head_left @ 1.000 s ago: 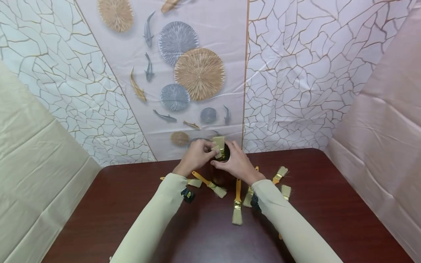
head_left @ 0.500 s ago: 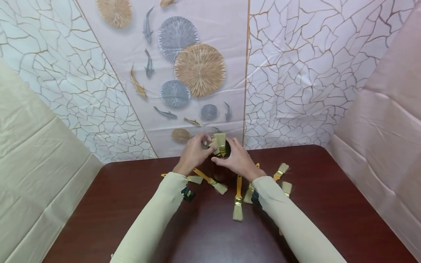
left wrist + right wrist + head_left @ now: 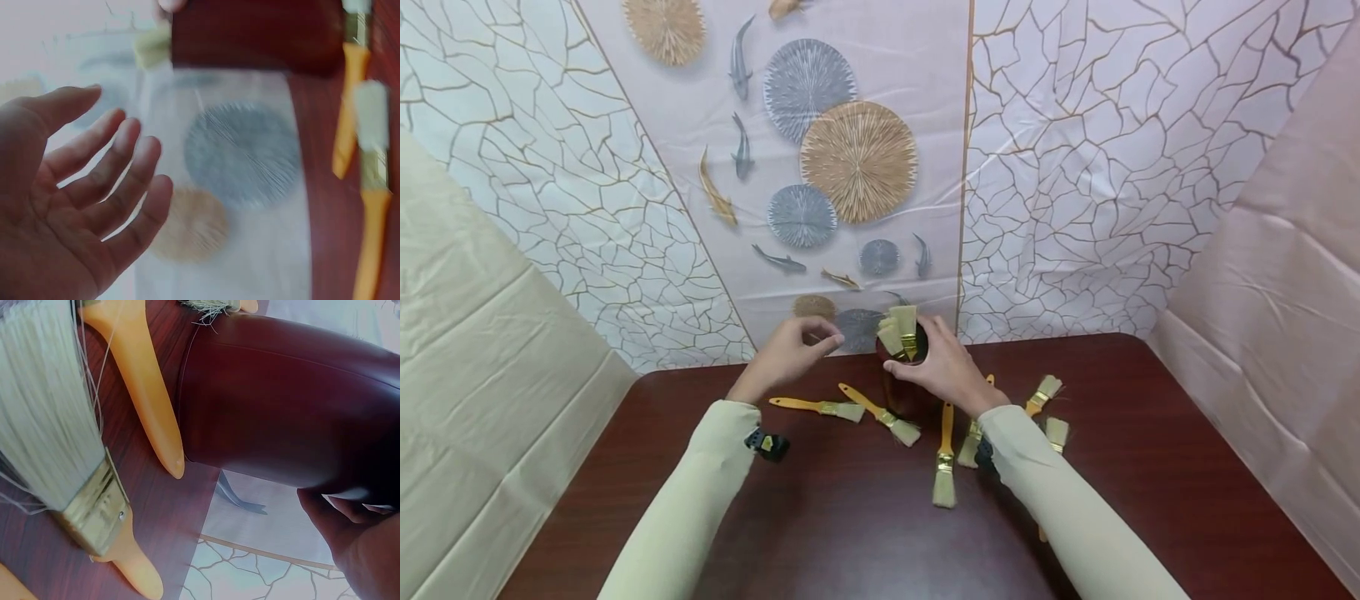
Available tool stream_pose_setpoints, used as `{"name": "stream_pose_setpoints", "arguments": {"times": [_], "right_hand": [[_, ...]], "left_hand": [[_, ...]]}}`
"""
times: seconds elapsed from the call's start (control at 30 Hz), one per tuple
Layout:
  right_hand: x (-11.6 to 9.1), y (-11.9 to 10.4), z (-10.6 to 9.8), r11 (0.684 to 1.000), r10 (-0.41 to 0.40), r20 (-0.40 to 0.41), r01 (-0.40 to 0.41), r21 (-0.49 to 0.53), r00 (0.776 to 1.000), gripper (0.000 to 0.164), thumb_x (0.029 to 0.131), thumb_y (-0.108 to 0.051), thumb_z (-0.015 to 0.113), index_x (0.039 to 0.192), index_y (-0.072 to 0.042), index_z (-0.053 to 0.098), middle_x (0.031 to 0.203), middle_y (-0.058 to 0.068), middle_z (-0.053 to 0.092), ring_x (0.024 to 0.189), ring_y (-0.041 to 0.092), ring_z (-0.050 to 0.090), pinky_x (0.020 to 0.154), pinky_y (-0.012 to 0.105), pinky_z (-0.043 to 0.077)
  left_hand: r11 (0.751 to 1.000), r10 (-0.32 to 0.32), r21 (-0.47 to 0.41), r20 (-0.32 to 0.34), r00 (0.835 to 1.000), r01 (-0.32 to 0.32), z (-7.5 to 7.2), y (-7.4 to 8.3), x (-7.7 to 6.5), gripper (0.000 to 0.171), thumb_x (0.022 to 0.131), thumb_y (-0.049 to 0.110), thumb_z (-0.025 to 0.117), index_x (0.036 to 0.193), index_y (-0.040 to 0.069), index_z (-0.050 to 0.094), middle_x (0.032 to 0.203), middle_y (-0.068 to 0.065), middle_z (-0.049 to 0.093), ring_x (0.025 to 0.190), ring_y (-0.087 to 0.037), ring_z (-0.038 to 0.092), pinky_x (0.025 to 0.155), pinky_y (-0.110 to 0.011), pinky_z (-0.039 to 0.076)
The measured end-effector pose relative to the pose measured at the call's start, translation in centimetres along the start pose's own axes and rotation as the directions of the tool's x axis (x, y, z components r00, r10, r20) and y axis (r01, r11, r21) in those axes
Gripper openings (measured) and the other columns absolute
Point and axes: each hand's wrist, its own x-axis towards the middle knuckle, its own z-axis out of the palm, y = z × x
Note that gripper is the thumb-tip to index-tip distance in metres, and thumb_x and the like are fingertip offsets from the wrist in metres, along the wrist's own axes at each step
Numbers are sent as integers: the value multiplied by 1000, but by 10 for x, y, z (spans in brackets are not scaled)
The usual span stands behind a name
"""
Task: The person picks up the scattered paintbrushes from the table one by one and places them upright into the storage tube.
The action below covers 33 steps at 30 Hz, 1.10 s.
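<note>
A dark red cylindrical holder stands at the back of the table, with paintbrushes in it, bristles up above the rim. My right hand holds the holder near its top from the right; in the right wrist view its fingers lie along the smooth wall. To the left, apart from the holder, is my left hand, fingers loosely bent and nothing in them. The left wrist view shows its bare palm below some pale bristles that stick out of the holder's mouth.
Loose yellow-handled paintbrushes lie about the dark red table: one at left, one before the holder, one pointing forward, and several around the right forearm. A patterned cloth hangs behind.
The left hand has let go of a paintbrush in the holder and moved left, away from it. The right hand stays on the holder.
</note>
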Motion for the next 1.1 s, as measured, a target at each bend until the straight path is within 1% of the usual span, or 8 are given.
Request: {"name": "stream_pose_setpoints", "arguments": {"times": [0.1,0.23,0.4,0.53,0.7,0.77,0.97,1.1], "right_hand": [[0,0,1,1000,5,0,-5,-8,1000,113,84,-77,72,165,-9,31,144,14,44,115,32,56,97,53,51],[-1,-1,0,1000,9,-3,-9,-15,1000,114,84,-78,71,165,-9,31,148,15,43,119,34,56,98,55,51],[-1,-2,1,1000,1,-3,-1,-13,1000,112,85,-74,73,166,-9,30,144,14,44,111,31,55,94,52,51],[-1,-1,2,1000,1,-6,-1,-12,1000,113,85,-75,72,166,-10,30,145,14,44,111,31,56,94,51,51],[-1,-3,1,1000,2,-2,-2,-3,1000,112,85,-73,74,166,-9,30,149,15,43,118,33,56,97,55,51],[0,-3,0,1000,1,-3,-1,-6,1000,111,85,-72,74,166,-9,30,149,15,43,119,34,56,99,55,51],[-1,-3,-2,1000,5,-9,-5,-10,1000,111,85,-72,74,165,-8,31,150,15,42,118,34,57,97,55,51],[-2,-3,0,1000,5,-3,-5,1,1000,108,86,-68,76,165,-8,32,147,15,43,115,33,56,96,54,51]], "left_hand": [[999,4,37,67,998,-6,1,-26,-5,18,106,22,67,111,9,78,110,-8,77,99,-25,72,88,-46,58],[995,-37,93,154,987,22,14,-59,-9,16,104,15,69,115,6,77,114,-8,76,107,-26,71,92,-46,57],[972,-72,234,195,978,25,36,-84,-16,18,99,7,74,116,5,77,108,-7,76,102,-24,71,87,-42,58],[936,-67,352,201,977,-8,48,-88,-24,15,97,4,76,109,11,79,109,-4,75,104,-23,70,90,-43,57],[892,-108,450,139,984,34,55,-84,-37,15,98,9,76,107,19,81,103,0,74,93,-17,69,82,-43,58],[892,-104,450,125,987,37,56,-83,-42,16,97,9,78,109,19,80,101,-1,73,88,-17,66,78,-42,58],[881,-16,473,81,997,-24,57,-87,-53,11,93,10,83,99,17,76,106,-6,70,96,-25,66,81,-48,58],[881,-36,473,77,996,-5,59,-90,-60,13,93,10,82,99,17,75,97,1,73,85,-19,67,73,-46,58]]}}
